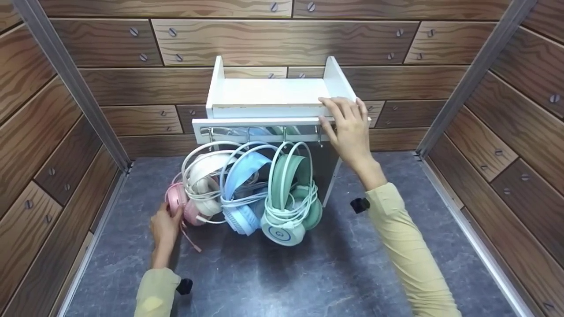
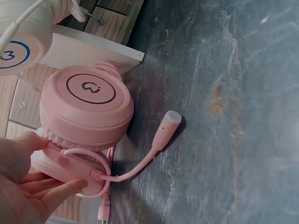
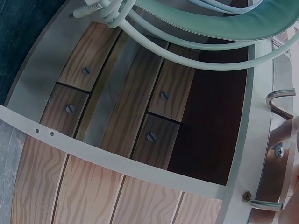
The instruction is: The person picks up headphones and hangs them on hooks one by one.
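My left hand [image 1: 165,226] grips a pink headset [image 1: 176,197] at the left end of a white rack [image 1: 282,124]. In the left wrist view, its thumb and fingers hold one ear cup of the pink headset [image 2: 88,105], whose microphone boom points outward above the floor. The pink headset's band is mostly hidden behind a white headset [image 1: 207,176]. Beside that hang a blue headset [image 1: 246,171] and a green headset [image 1: 286,198], cords bundled. My right hand [image 1: 350,132] holds the rack's upper right corner, fingers over the shelf edge and thumb by the front rail.
Metal hooks [image 3: 280,102] line the rack's front rail. Above and behind them is a white shelf [image 1: 273,90] with upright side panels. The rack stands on a dark grey marbled surface [image 1: 273,281], enclosed by wood-patterned walls [image 1: 282,42] and metal corner posts.
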{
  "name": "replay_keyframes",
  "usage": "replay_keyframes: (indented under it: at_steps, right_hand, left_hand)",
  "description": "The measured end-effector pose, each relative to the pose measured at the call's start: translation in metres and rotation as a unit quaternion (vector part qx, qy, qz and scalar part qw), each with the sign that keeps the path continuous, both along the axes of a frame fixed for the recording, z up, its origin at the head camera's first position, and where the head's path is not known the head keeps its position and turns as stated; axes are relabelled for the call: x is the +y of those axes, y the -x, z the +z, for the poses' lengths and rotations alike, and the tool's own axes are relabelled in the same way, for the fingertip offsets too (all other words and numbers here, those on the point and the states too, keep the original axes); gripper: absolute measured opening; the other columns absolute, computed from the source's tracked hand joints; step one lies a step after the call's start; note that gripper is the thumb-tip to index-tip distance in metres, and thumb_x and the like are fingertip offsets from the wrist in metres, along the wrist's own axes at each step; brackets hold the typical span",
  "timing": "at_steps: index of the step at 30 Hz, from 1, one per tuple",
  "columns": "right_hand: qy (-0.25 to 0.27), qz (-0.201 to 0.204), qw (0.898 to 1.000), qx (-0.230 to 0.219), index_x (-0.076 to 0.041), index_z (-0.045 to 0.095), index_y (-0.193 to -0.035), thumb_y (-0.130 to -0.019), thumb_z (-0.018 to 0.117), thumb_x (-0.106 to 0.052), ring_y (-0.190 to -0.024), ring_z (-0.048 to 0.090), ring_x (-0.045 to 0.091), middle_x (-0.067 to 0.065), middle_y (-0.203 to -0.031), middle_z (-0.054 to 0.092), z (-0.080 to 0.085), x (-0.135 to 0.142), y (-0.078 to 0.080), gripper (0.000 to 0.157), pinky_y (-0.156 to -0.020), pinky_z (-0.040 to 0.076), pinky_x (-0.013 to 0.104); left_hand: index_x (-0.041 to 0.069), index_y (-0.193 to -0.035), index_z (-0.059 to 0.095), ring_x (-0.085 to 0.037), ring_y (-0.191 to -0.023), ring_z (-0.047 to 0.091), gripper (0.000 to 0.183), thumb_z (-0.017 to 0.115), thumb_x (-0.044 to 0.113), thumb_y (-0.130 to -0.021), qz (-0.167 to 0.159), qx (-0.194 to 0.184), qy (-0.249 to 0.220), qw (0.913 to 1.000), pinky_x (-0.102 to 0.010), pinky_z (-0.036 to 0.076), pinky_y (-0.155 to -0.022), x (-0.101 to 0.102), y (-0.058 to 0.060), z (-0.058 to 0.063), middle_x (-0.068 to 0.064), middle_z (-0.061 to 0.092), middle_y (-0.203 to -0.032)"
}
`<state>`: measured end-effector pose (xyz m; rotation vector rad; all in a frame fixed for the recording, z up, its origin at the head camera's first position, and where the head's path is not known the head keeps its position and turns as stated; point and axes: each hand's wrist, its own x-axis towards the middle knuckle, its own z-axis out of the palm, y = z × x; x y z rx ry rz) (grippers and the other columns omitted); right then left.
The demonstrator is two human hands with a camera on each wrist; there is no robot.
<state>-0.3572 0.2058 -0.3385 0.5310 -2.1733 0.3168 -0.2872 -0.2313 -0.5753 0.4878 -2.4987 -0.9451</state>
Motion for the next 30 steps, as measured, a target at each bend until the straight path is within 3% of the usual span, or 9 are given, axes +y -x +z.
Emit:
replay_keyframes:
  at_steps: [14,24,30]
  right_hand:
    - [-0.001,0.000,1.000,-0.001,-0.028,0.048,-0.131,-0.094,0.043,-0.044,-0.118,0.043,0.020,-0.001,-0.121,0.053,0.000,0.000,-0.001,0.041,-0.110,0.012,0.042]
    - [0.000,-0.002,1.000,-0.005,-0.027,0.048,-0.131,-0.095,0.043,-0.043,-0.118,0.043,0.020,-0.001,-0.122,0.053,0.000,-0.001,-0.001,0.040,-0.110,0.012,0.042]
    - [0.003,0.000,1.000,-0.005,-0.028,0.048,-0.131,-0.094,0.043,-0.044,-0.117,0.043,0.021,0.000,-0.122,0.053,0.000,0.000,-0.001,0.040,-0.111,0.011,0.041]
  left_hand:
    - [-0.003,-0.122,0.052,-0.046,-0.097,0.056,0.047,0.058,0.029,-0.087,-0.008,-0.043,-0.005,0.9990,-0.055,0.042,-0.080,0.002,-0.034,0.003,-0.027,0.060,-0.108]
    - [-0.004,-0.121,0.051,-0.046,-0.101,0.054,0.046,0.059,0.025,-0.086,-0.007,-0.051,-0.007,0.9986,-0.056,0.042,-0.081,0.005,-0.057,0.004,-0.028,0.058,-0.112]
    - [-0.006,-0.118,0.053,-0.047,-0.096,0.055,0.045,0.061,0.023,-0.084,0.007,-0.034,-0.005,0.9994,-0.056,0.042,-0.077,0.009,-0.071,0.004,-0.030,0.060,-0.107]
